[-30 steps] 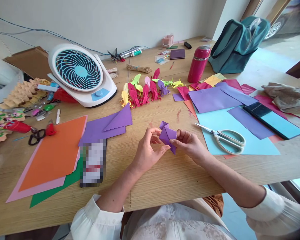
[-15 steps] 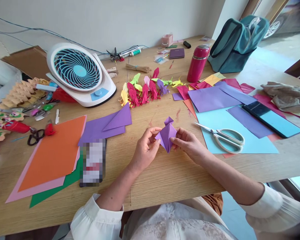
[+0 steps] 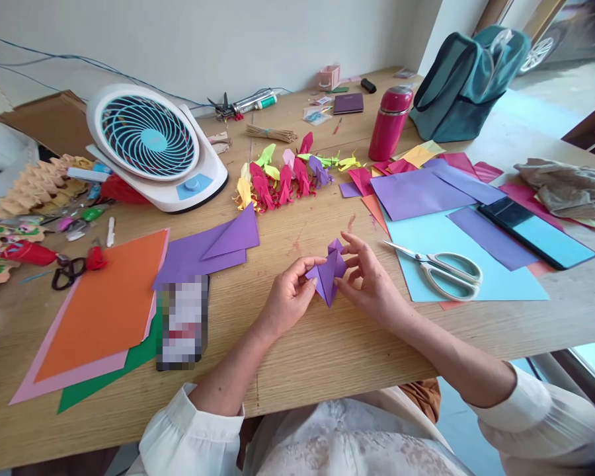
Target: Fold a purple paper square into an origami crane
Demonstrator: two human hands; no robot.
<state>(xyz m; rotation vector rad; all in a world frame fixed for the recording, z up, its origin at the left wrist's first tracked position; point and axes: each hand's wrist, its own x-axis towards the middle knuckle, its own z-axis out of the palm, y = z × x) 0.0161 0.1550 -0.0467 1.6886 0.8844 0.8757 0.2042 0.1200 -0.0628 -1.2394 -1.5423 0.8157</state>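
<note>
A small piece of folded purple origami paper (image 3: 328, 274) is held just above the wooden table, its sharp point toward me and a small folded flap at its far end. My left hand (image 3: 292, 291) pinches its left corner between thumb and fingers. At the right edge, my right hand (image 3: 369, 277) grips it with the thumb in front and fingers behind, the index finger raised toward the top flap. Beyond lies a cluster of finished folded paper figures (image 3: 283, 178) in red, yellow, green, pink and purple. White-handled scissors (image 3: 449, 272) rest on light blue paper (image 3: 419, 264) to the right.
On the left are a white fan (image 3: 151, 142), orange paper (image 3: 104, 297), purple sheets (image 3: 193, 254), a phone (image 3: 182, 324) and black-handled scissors (image 3: 68, 272). A pink flask (image 3: 391, 124), a teal bag (image 3: 463, 92) and another phone (image 3: 538, 231) stand or lie on the right.
My right index finger has lifted away from the paper's right edge toward its top flap. The folded paper has turned slightly and shifted a little toward me.
</note>
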